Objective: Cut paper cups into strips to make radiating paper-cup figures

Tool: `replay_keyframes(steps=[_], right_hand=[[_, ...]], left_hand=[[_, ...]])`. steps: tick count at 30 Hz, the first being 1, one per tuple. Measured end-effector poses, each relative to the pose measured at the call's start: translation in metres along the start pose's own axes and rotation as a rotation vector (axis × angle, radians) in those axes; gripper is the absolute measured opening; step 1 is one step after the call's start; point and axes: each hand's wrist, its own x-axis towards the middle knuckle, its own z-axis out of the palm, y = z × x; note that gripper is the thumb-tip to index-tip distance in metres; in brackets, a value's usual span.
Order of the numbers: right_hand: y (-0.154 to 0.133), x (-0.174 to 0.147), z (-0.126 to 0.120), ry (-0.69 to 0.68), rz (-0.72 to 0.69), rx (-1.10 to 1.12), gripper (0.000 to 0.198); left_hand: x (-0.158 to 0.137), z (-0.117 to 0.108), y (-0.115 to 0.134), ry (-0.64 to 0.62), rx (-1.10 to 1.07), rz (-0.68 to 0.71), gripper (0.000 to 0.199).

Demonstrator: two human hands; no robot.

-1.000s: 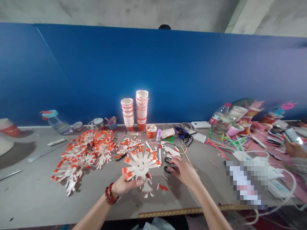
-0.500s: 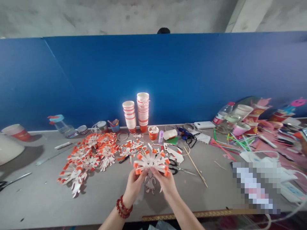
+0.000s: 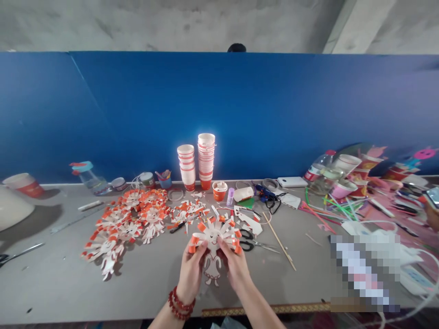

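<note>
Currently, the paper figure point(image 3: 213, 240) is pinched over the tabletop point(image 3: 154, 285) between the left hand point(image 3: 191, 270) and the right hand point(image 3: 236, 265), both thumbs near its face. Judged by eye, its strips, drawn features and cut-out body look complete, anything left on it cannot be told, similar figures point(image 3: 132, 224) lie heaped leftward, and the cup stacks point(image 3: 206, 160) appear uncut. Versus one second ago, the right hand has moved from the scissors point(image 3: 254, 242), lying just right of the figure, to join the left's grip.
</note>
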Motion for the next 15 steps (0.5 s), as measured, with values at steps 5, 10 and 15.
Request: replay_keyframes(steps=[5,10,15], right_hand=[[-0.0003,-0.0009,0.0032,-0.014,-0.037,0.029,0.036],[-0.0006,-0.0011,0.0048,0.022,0.010,0.064,0.036],[0.0061,0.0030,0.0026,0.083,-0.017,0.050,0.033]], left_hand=[[-0.0010,0.0010,-0.0003,0.012,0.010,-0.001,0.030],[-0.0029,0.0055,0.0005,0.027,-0.093,-0.098,0.027],[-0.0032,0.0055,0.0026,0.023,-0.128,-0.080,0.027]])
